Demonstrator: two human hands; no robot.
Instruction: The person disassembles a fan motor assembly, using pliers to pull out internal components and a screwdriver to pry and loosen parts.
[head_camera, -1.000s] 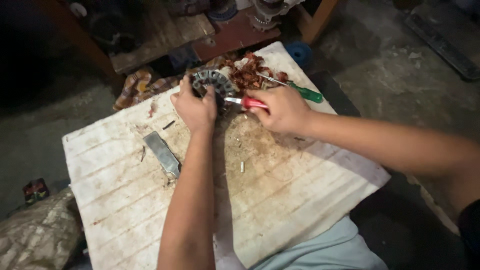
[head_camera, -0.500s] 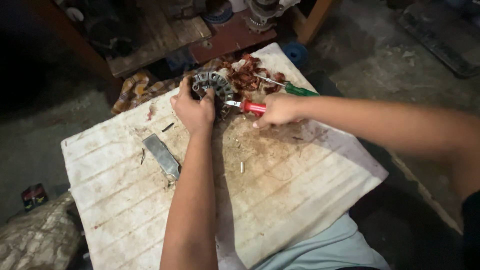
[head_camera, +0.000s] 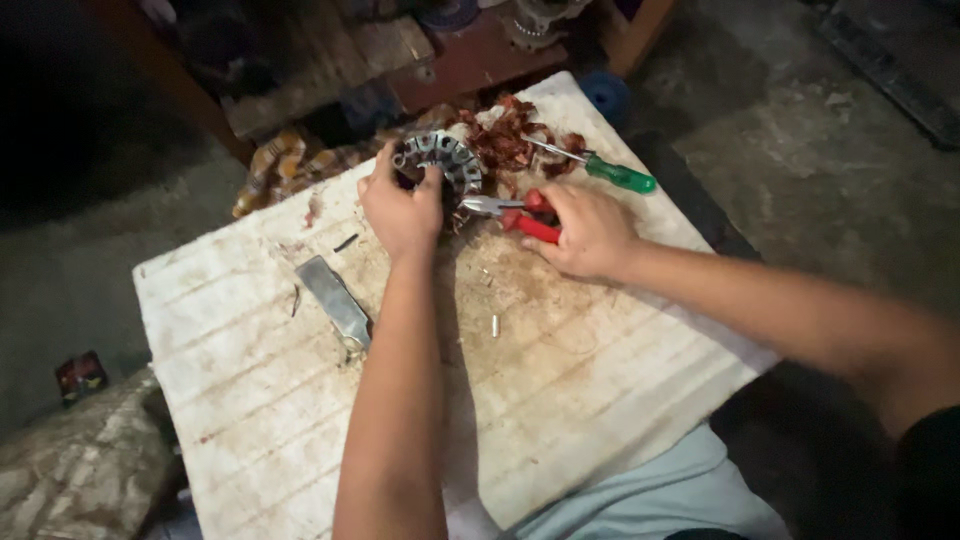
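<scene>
My left hand (head_camera: 402, 208) grips a round metal motor stator (head_camera: 446, 160) with slotted teeth at the far edge of a stained white board (head_camera: 300, 400). My right hand (head_camera: 588, 232) holds red-handled pliers (head_camera: 518, 212), whose metal jaws point left at the stator's side. A heap of reddish copper wire (head_camera: 512, 138) lies just behind the stator. A green-handled screwdriver (head_camera: 605, 170) rests on the board beyond my right hand.
A flat metal blade (head_camera: 337, 300) lies on the board left of my left forearm, and a small metal bit (head_camera: 495, 325) lies mid-board. Wooden planks (head_camera: 320, 70) and dark clutter stand behind the board. The concrete floor (head_camera: 800, 130) spreads to the right.
The view has shifted slightly. My right hand has pulled the pliers a little back from the stator, so the jaws now show. My left hand keeps its grip.
</scene>
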